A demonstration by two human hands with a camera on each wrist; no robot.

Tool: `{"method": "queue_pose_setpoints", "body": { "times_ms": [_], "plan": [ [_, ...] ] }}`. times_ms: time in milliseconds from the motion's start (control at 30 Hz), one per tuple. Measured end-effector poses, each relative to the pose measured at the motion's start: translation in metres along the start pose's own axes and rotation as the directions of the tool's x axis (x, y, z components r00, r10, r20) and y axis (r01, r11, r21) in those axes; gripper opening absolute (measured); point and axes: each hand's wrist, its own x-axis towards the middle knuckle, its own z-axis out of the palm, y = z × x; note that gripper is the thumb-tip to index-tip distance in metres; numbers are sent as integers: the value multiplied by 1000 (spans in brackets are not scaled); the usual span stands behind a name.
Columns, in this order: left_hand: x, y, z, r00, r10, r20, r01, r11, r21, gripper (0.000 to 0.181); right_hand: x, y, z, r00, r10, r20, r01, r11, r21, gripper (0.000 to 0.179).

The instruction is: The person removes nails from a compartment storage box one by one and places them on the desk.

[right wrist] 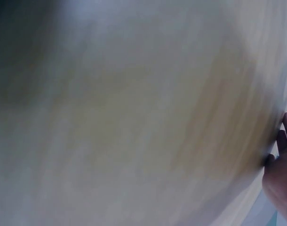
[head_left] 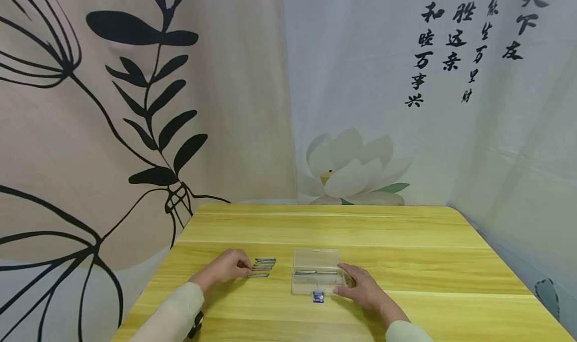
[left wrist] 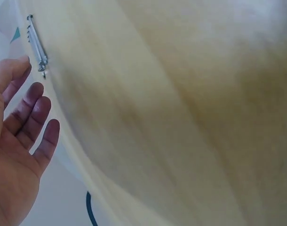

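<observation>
My left hand (head_left: 232, 266) reaches to the left end of a row of several thin silvery nails (head_left: 264, 263) on the table. Its fingertips are right at the ends of the nearest ones; one nail (head_left: 259, 275) lies a little closer to me than the others. In the left wrist view the fingers of that hand (left wrist: 23, 127) are loosely bent, beside the bunched nails (left wrist: 37, 44). A clear plastic box (head_left: 297, 285) stands open, its lid (head_left: 317, 258) tipped back, with a few nails (head_left: 315, 272) inside. My right hand (head_left: 364, 288) grips the box's right side, thumb at the front corner, fingers behind.
The wood-grain table (head_left: 433, 262) runs back to a printed cloth backdrop (head_left: 243, 106). A blue tag (head_left: 318, 297) sits at the front of the box. A dark band (head_left: 196, 325) is on the left wrist. The right wrist view is mostly blurred tabletop.
</observation>
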Motion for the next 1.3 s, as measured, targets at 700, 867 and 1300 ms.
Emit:
{"method": "queue_pose_setpoints", "body": {
  "times_ms": [700, 867, 1300],
  "plan": [
    [33, 45, 0, 999, -12, 32, 15, 997, -70, 13, -1, -1, 0, 1000, -17, -16, 17, 1000, -7, 73],
    [48, 57, 7, 999, 10, 45, -5, 994, -110, 15, -1, -1, -1, 1000, -27, -16, 27, 1000, -4, 73],
    [83, 102, 36, 995, 82, 63, -72, 986, -148, 13, -1, -1, -1, 999, -27, -24, 27, 1000, -1, 72]
  ]
}}
